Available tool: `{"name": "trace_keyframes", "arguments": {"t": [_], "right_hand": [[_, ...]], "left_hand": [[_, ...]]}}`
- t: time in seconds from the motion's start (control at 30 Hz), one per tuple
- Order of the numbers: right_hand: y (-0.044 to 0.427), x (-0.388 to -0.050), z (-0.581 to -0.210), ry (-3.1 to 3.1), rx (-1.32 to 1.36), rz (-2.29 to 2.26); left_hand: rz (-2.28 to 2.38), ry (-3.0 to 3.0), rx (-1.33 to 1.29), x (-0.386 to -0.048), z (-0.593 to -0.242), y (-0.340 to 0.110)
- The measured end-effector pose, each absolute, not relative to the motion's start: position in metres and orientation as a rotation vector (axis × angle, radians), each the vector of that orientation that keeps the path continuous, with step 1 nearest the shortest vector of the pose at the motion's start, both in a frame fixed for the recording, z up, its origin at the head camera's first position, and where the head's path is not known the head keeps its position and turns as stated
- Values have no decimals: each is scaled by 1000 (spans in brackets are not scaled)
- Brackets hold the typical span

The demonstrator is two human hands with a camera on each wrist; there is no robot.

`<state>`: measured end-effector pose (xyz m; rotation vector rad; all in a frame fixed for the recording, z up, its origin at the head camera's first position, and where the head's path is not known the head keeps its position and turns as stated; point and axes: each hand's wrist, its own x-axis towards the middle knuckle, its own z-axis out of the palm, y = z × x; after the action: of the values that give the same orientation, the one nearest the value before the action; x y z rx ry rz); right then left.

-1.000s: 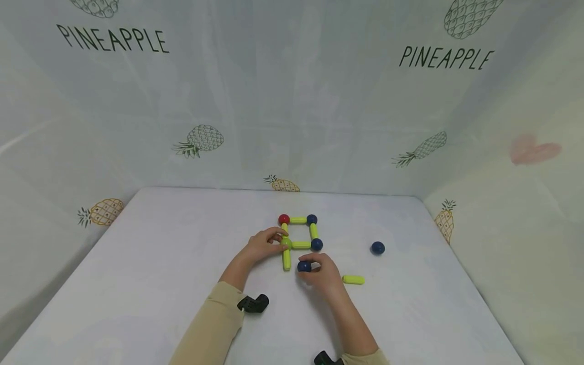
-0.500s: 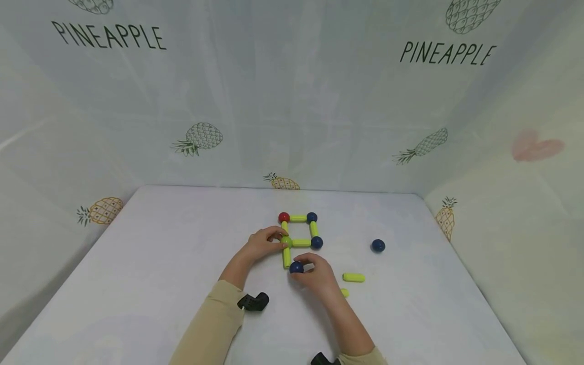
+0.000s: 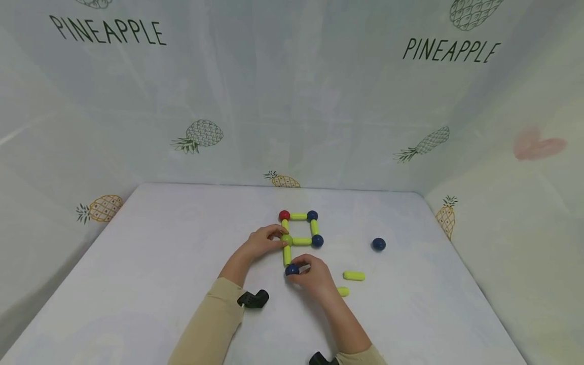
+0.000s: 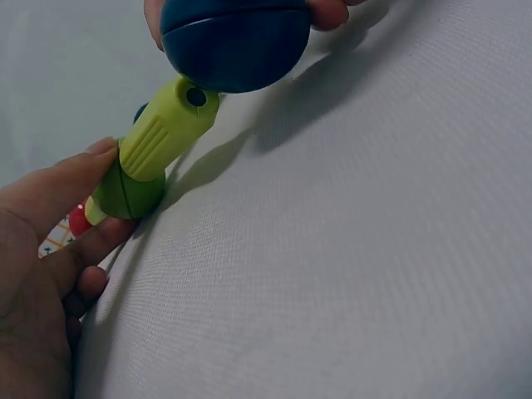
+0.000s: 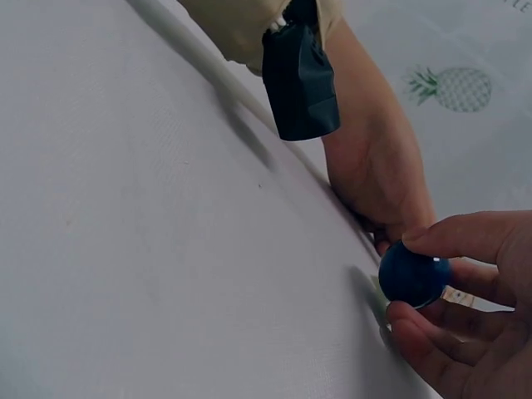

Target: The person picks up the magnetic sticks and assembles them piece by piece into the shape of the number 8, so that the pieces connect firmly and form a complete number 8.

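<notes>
A square of yellow-green rods with a red ball (image 3: 284,216), two blue balls and a green ball (image 4: 133,195) at its corners lies on the table. My left hand (image 3: 262,242) pinches the green ball between thumb and fingers. From that ball a yellow-green rod (image 3: 287,255) extends toward me. At the rod's near end my right hand (image 3: 314,276) pinches a blue ball (image 5: 414,274) between thumb and fingertips. In the left wrist view this ball touches the rod's end, or nearly so; I cannot tell if they are joined.
A loose blue ball (image 3: 378,244) lies to the right on the white table (image 3: 420,304). One yellow-green rod (image 3: 354,276) lies right of my right hand, and another rod (image 3: 343,291) is partly hidden by my right wrist. A pineapple-print cloth (image 3: 292,101) hangs behind.
My right hand has brought the blue ball leftward and slightly nearer me, up to the rod's end. A rod behind the right wrist has come into view. The left hand keeps its place.
</notes>
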<state>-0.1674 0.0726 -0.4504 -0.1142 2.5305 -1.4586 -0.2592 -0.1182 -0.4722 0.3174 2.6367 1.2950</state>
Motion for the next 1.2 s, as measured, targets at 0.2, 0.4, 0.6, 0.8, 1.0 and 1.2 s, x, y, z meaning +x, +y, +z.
{"name": "trace_keyframes", "arguments": {"t": [0.2, 0.4, 0.6, 0.8, 1.0, 1.2], "right_hand": [[72, -167, -453, 2564, -148, -1427], [69, -168, -454, 2607, -181, -1412], [67, -170, -455, 2623, -173, -1401], [66, -170, -453, 2611, -164, -1413], [64, -170, -453, 2596, -136, -1420], [62, -169, -453, 2588, -134, -1422]], "left_hand": [[1321, 2631, 351, -260, -475, -120], [1340, 2612, 352, -261, -475, -121], [1346, 2622, 369, -260, -474, -120], [1346, 2624, 349, -261, -475, -119], [1340, 2629, 336, -261, -474, -118], [1323, 2645, 331, -260, -474, -118]]}}
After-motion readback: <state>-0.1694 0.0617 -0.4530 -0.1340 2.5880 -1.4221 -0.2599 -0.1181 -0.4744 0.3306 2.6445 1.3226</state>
